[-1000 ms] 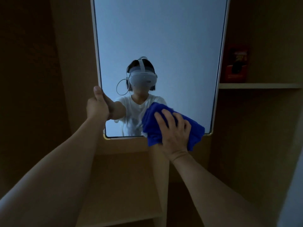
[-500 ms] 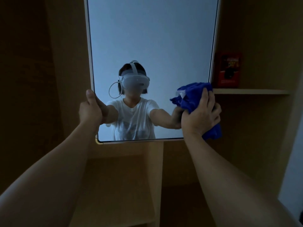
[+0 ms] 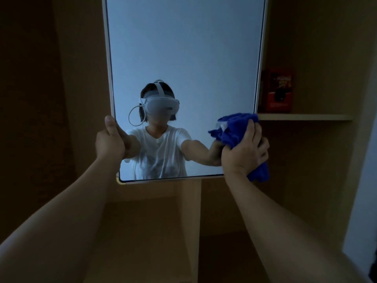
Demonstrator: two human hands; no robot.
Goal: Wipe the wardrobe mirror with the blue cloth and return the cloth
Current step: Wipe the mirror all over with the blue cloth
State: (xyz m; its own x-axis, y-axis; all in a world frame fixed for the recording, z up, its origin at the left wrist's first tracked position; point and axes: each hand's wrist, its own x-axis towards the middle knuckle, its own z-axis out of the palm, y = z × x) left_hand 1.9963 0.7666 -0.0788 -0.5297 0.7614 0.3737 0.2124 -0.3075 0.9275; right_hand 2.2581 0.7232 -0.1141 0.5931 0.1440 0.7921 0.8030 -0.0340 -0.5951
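1. Wardrobe mirror [image 3: 183, 58]: tall panel in a pale frame, upright and centred in my view. Its lower edge sits above a wooden divider [image 3: 188, 221]. I log a reflection of a person in a white shirt wearing a headset.
2. Left hand [image 3: 110, 142]: closed around the mirror's left edge low down, thumb up along the frame, fingers wrapped behind and hidden from me.
3. Right hand [image 3: 242, 152]: fist clenched on the blue cloth, at the mirror's lower right corner. It covers that corner of the frame, so I cannot tell whether the cloth presses on the glass or only on the rim.
4. Blue cloth [image 3: 234, 127]: bunched in the right hand. One lobe sticks up and left over the glass; another hangs below the hand, past the mirror's right edge.
5. Shelf [image 3: 306, 117]: pale board just right of the mirror, level with the top of the cloth.
6. Red box [image 3: 278, 89]: standing upright on the shelf, close beside the mirror's right edge. Its print is too dim to read.
7. Wardrobe interior: brown panels on both sides, very dark at left. A lower shelf board [image 3: 142, 242] lies left of the divider, between my forearms.
8. Pale wall strip [image 3: 365, 180]: at far right.
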